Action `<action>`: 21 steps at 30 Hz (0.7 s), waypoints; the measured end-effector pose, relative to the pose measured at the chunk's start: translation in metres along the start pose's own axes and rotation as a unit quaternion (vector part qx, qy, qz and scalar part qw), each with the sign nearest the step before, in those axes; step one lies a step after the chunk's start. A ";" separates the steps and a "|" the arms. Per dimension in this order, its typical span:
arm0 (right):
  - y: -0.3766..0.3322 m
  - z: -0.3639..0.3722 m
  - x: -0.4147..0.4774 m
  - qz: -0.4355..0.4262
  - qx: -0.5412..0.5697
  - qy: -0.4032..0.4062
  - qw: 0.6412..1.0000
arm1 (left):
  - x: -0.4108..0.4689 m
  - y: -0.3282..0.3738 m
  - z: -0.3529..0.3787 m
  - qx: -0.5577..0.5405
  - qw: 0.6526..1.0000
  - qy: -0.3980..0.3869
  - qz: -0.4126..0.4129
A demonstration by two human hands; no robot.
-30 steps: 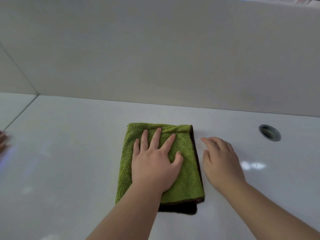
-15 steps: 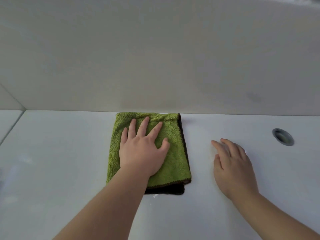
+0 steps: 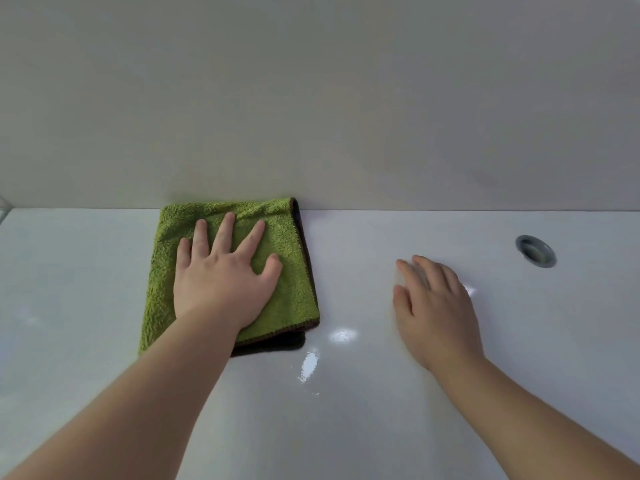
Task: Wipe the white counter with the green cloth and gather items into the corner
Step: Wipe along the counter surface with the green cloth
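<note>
A folded green cloth (image 3: 291, 292) with a dark brown edge lies on the white counter (image 3: 86, 289), its far edge touching the back wall. My left hand (image 3: 221, 282) presses flat on the cloth with fingers spread. To the right, my right hand (image 3: 433, 306) rests flat on the bare counter, apart from the cloth, fingers straight and holding nothing.
A grey wall (image 3: 311, 98) rises straight from the counter's far edge. A round metal-rimmed hole (image 3: 535, 251) sits in the counter at the far right. A seam or corner shows at the far left edge (image 3: 5, 211).
My left hand has pushed the cloth away from me until it meets the back wall. My right hand has stayed flat on the counter to its right.
</note>
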State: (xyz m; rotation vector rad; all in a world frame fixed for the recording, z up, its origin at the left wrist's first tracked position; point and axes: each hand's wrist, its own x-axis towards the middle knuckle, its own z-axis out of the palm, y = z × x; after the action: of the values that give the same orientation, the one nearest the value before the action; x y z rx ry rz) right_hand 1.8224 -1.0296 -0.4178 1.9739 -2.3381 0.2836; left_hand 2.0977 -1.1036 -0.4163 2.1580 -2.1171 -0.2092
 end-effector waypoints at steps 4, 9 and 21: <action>0.001 0.004 0.001 -0.016 -0.007 -0.027 0.999 | -0.021 0.018 0.000 -0.004 1.000 -0.007 0.002; 0.001 0.003 0.002 -0.035 -0.001 -0.018 0.999 | -0.069 0.055 0.007 -0.027 0.999 -0.005 0.017; 0.002 0.003 0.004 -0.046 0.013 -0.031 0.998 | -0.142 0.056 0.012 -0.063 0.995 0.013 0.073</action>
State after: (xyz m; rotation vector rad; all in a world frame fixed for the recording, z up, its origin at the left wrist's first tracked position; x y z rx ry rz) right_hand 1.8196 -1.0332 -0.4201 2.1244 -2.2823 0.2507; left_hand 2.0378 -0.9628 -0.4154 1.9169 -2.1737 -0.2918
